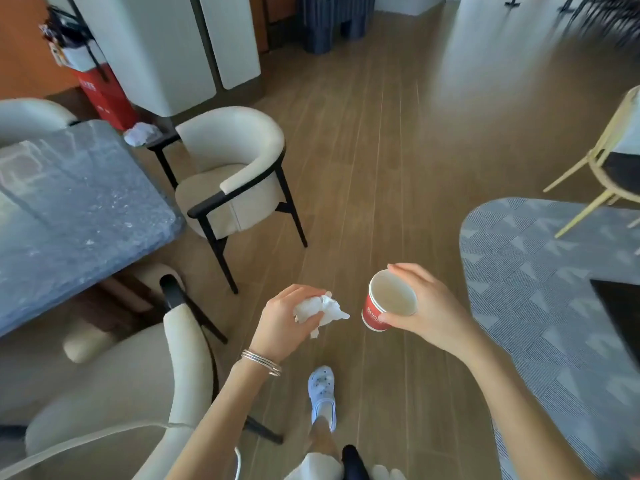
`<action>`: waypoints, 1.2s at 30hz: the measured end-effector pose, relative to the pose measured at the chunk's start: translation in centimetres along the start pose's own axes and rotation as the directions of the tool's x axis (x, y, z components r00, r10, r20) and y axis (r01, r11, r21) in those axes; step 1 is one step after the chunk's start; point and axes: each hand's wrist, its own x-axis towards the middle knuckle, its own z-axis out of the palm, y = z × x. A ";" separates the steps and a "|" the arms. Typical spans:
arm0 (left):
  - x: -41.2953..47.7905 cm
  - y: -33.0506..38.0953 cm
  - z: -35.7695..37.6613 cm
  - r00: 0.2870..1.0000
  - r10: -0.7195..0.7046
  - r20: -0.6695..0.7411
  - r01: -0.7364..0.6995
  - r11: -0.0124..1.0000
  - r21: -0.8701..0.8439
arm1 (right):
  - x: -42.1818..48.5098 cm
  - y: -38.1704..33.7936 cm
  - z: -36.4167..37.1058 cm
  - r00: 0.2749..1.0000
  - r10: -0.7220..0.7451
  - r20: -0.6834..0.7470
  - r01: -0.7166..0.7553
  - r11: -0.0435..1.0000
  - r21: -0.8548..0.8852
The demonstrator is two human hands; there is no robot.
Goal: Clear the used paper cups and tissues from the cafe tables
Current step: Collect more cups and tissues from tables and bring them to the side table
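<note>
My left hand [280, 323] is closed around a crumpled white tissue [320, 311], held over the wooden floor. My right hand [426, 306] grips a red paper cup [388, 301] with a white inside, tilted so its mouth faces me. The cup looks empty. Both hands are at waist height, a short gap apart, with my foot in a pale blue clog [322, 393] below them.
A dark stone table [69, 209] stands at the left with cream armchairs [235, 174] around it. A white lined bin [142, 133] sits beside a red box [104, 95] at the back left. A grey patterned rug [540, 306] and a gold-legged chair [602, 168] are at the right.
</note>
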 end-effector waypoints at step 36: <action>71.7 -9.6 7.5 0.999 0.026 -0.044 -0.025 0.999 0.037 | 67.2 20.6 -18.5 0.999 -0.031 -0.012 0.031 0.999 0.007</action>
